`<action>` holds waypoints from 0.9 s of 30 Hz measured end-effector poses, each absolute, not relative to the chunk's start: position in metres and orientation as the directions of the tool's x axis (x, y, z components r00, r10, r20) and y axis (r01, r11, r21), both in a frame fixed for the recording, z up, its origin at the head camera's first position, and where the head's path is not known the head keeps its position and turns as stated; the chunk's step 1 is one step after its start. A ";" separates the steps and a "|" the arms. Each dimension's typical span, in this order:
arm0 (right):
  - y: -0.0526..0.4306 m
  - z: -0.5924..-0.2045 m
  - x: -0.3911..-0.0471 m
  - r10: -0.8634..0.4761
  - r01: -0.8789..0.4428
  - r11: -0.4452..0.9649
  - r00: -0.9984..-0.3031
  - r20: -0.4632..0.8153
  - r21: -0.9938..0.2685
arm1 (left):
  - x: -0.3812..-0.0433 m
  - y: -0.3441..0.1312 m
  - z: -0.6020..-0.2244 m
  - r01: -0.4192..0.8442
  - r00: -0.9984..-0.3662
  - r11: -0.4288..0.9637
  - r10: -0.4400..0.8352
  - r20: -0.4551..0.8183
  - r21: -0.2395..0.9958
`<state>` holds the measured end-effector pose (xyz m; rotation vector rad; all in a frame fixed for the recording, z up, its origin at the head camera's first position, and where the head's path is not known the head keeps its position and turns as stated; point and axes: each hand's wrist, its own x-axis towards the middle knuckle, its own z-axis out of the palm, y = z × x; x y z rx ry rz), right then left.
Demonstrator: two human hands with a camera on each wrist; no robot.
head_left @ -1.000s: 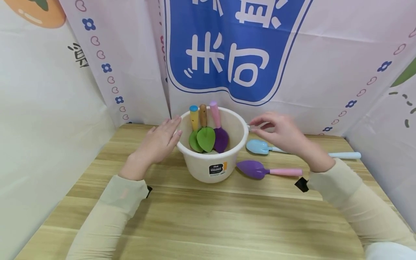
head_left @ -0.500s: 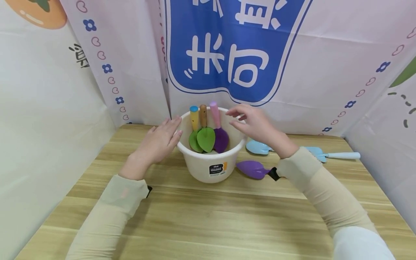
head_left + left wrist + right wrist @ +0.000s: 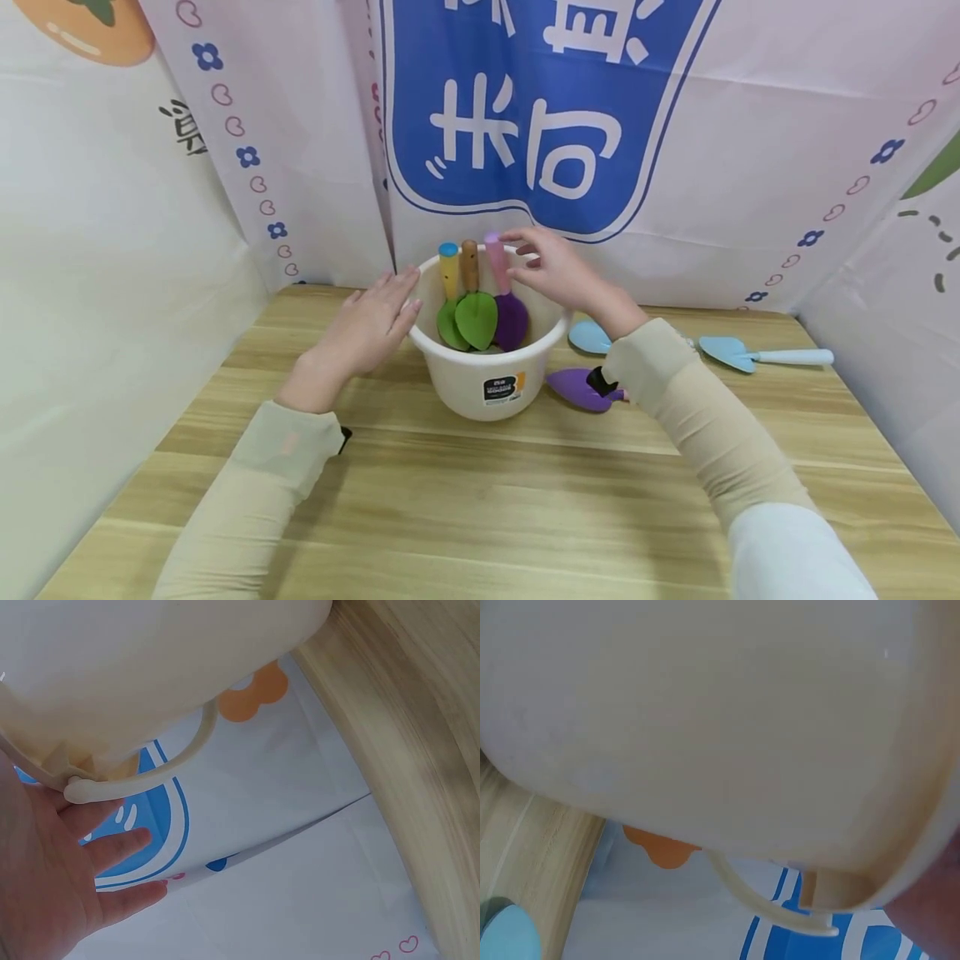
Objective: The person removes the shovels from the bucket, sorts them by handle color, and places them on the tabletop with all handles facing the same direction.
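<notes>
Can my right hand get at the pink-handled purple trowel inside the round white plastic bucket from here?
Probably yes: your right hand is at the bucket's rim, fingertips beside the trowel's pink handle, and nothing visible stands between them.

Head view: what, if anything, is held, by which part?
The left hand grips nothing, resting against the bucket. The right hand is at a pink trowel handle; any grip is unclear.
</notes>
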<state>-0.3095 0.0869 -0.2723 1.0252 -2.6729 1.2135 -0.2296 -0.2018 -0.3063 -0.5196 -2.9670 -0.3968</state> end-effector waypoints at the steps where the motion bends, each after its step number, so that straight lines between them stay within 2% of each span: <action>1: 0.086 -0.273 -0.311 -0.553 -0.570 0.484 -0.787 0.273 -0.663 | -0.230 -0.202 -0.306 0.348 -0.936 0.908 0.321 0.145 0.235; 19: 0.071 -0.274 -0.317 -0.562 -0.572 0.602 -0.799 0.213 -0.557 | -0.230 -0.204 -0.306 0.347 -0.936 0.905 0.319 0.150 0.245; 27: 0.074 -0.273 -0.312 -0.529 -0.599 0.596 -0.794 0.299 -0.535 | -0.230 -0.204 -0.308 0.355 -0.933 0.901 0.323 0.159 0.251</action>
